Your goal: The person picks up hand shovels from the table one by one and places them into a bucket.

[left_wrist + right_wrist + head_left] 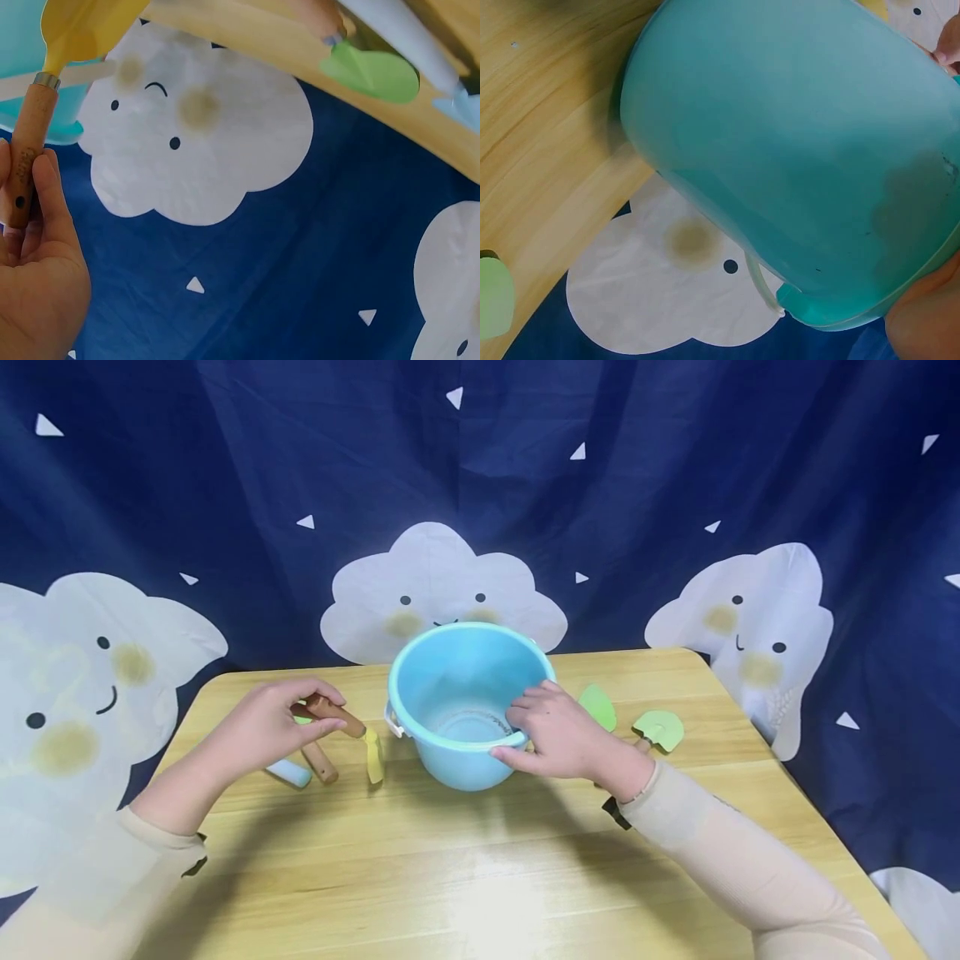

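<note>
A light-blue bucket (457,766) stands upright at the middle of the wooden table, its white handle (393,720) hanging down at the left side. My right hand (558,735) grips the bucket's right rim, fingers over the inside and thumb outside. To the bucket's left, my left hand (266,722) holds a small toy shovel (39,127) by its wooden handle. The shovel's yellow blade (374,757) points down beside the bucket in the head view. In the right wrist view the bucket wall fills most of the picture.
Below my left hand lie a light-blue tool (289,773) and a wooden handle (320,763). The left wrist view shows a green-bladed shovel (371,73) there. Right of the bucket lie a green blade (597,707) and a pale green shovel (660,728). A dark-blue cloud-patterned curtain (525,468) hangs behind the table.
</note>
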The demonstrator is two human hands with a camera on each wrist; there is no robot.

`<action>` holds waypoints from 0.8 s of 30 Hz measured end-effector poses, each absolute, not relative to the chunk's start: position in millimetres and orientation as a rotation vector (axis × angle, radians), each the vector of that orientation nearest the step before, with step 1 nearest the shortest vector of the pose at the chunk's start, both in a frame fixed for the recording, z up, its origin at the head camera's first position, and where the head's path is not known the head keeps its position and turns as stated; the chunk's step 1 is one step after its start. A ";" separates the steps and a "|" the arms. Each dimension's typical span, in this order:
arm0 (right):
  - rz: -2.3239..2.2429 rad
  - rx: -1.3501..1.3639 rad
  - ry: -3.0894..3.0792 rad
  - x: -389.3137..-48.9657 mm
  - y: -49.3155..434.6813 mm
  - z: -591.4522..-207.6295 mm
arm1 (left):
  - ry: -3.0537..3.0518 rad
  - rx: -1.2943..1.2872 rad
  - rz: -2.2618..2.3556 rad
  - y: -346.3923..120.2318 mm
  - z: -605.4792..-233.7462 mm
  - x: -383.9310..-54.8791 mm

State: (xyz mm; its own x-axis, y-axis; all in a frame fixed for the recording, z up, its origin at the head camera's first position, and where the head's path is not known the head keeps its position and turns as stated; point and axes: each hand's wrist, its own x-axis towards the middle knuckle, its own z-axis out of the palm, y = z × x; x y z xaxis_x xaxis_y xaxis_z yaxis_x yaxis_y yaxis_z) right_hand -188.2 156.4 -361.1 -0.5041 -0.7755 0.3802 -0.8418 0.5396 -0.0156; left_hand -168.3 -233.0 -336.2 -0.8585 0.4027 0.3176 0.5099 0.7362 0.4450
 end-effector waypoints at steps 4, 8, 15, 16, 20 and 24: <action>0.288 1.339 -2.450 -188.7 156.1 -360.7 | -2.698 -0.747 -0.772 -233.8 -328.8 -167.4; 0.290 1.338 -2.448 -189.4 156.4 -361.3 | -2.667 -0.788 -0.746 -234.0 -324.8 -166.8; 0.293 1.339 -2.453 -189.2 156.3 -361.6 | -2.660 -0.775 -0.679 -236.8 -315.3 -164.6; 0.293 1.339 -2.455 -189.2 156.2 -361.5 | -2.649 -0.769 -0.667 -237.1 -313.0 -164.4; 0.287 1.339 -2.462 -189.1 155.8 -361.1 | -2.605 -0.766 -0.626 -237.5 -301.9 -163.3; 0.287 1.342 -2.462 -188.6 155.6 -360.2 | -2.566 -0.795 -0.612 -236.6 -290.9 -163.4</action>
State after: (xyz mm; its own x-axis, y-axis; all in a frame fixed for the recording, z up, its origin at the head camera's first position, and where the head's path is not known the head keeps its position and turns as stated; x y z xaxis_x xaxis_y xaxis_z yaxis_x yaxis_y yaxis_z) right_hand -188.6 155.6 -360.2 -0.5070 -0.7778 0.3715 -0.8423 0.5385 -0.0222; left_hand -163.4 -236.6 -290.9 -0.7658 0.4338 0.4748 0.6014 0.7445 0.2898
